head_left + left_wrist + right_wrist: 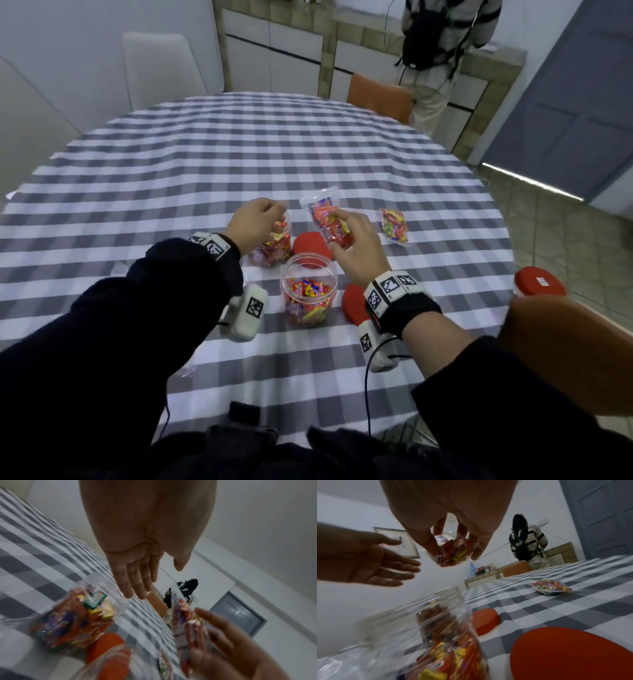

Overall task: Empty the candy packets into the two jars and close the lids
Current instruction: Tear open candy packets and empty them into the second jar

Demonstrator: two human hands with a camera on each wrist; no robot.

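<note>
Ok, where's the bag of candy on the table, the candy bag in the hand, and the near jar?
Candy packet on the table (394, 226): head view, its middle.
Held candy packet (329, 222): head view, its red middle.
Near jar (308, 301): head view, its clear wall.

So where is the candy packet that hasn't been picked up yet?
In the head view the spare candy packet lies flat on the checked tablecloth, right of the right hand and beyond the jars.

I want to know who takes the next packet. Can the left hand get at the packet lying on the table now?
Probably not easily: the packet lies far right, beyond the right hand and its held packet; the open left hand must cross them.
</note>
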